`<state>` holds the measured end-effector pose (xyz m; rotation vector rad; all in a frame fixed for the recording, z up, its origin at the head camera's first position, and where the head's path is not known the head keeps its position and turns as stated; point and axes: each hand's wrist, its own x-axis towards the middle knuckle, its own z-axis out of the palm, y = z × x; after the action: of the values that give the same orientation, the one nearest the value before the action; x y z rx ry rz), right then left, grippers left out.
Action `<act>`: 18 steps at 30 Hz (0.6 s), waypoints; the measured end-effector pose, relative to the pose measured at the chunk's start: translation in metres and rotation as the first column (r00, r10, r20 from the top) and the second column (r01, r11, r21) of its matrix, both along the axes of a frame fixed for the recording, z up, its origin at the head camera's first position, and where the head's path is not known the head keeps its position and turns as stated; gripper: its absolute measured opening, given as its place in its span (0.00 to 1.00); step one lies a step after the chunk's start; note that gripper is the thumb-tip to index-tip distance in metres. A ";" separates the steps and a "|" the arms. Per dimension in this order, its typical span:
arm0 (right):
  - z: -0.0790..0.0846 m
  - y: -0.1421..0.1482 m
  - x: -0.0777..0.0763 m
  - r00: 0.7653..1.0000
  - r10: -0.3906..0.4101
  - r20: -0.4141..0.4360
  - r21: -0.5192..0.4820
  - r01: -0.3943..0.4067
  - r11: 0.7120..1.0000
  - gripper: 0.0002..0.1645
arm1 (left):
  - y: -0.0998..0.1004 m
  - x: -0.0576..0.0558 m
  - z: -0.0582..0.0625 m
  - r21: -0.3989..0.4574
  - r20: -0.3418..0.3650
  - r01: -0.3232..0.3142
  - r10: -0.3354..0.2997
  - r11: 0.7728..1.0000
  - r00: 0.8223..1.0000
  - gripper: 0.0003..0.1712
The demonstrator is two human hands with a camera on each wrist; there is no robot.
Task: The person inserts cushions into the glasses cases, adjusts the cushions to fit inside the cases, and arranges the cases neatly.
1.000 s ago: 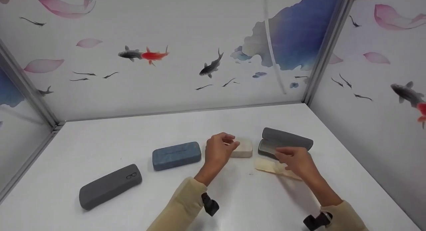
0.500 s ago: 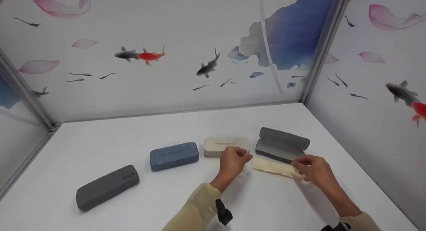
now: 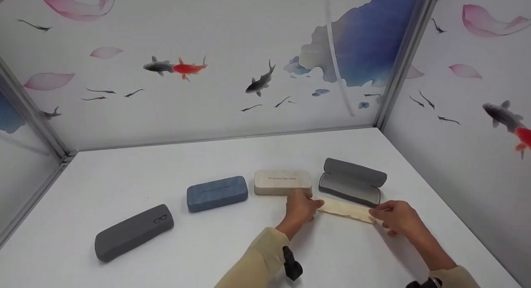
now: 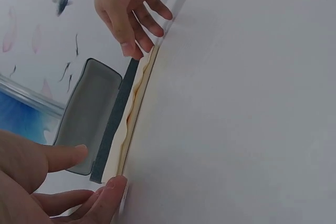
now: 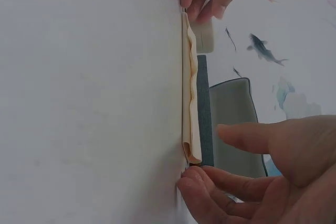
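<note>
A folded pale yellow cloth (image 3: pixel 344 209) lies flat on the white table, long and narrow, with a wavy upper layer. My left hand (image 3: pixel 300 207) is at its left end; in the left wrist view the fingertips (image 4: pixel 113 187) reach the cloth's end at table level, and the thumb stands apart above. At the opposite end is my right hand (image 3: pixel 396 217), its thumb raised and its fingertips (image 5: pixel 194 182) low by the cloth's edge. Just behind the cloth, a grey glasses case (image 3: pixel 352 182) stands with its lid up, showing a pale grey lining.
A cream glasses case (image 3: pixel 282 182) with small lettering sits behind my left hand. Further left are a blue case (image 3: pixel 218 194) and a dark grey case (image 3: pixel 135 233) with a glasses emblem, both closed. Printed wall panels border the table's back and sides.
My left hand has moved right and down from over the cream case to the cloth's left end. My right hand has moved right, from the grey case to the cloth's right end.
</note>
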<state>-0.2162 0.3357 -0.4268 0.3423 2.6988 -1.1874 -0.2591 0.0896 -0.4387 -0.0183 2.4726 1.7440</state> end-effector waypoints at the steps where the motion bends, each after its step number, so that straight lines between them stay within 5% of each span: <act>1: -0.001 0.001 -0.001 1.000 -0.004 0.003 -0.006 0.004 1.000 0.32 | 0.002 -0.001 -0.001 -0.009 -0.008 0.001 -0.001 1.000 1.000 0.17; 4: -0.004 0.001 -0.004 1.000 -0.001 0.008 -0.020 0.001 1.000 0.30 | 0.005 -0.003 -0.002 -0.059 -0.047 0.007 -0.010 0.998 0.999 0.17; 7: -0.007 0.001 -0.005 1.000 0.002 0.007 -0.034 -0.002 0.999 0.27 | 0.006 -0.007 -0.006 -0.116 -0.100 0.002 -0.014 0.993 0.995 0.08; 13: -0.009 -0.001 -0.007 1.000 0.010 0.022 -0.059 -0.009 0.998 0.22 | 0.006 -0.013 -0.011 -0.156 -0.158 -0.019 -0.006 0.988 0.987 0.28; 18: -0.009 -0.002 -0.007 0.999 0.014 0.035 -0.043 -0.012 0.999 0.16 | 0.007 -0.012 -0.012 -0.156 -0.147 -0.009 -0.015 0.988 0.989 0.15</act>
<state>-0.2234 0.3333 -0.4358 0.3355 2.6378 -1.2218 -0.2716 0.0968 -0.4510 0.1053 2.7079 1.5997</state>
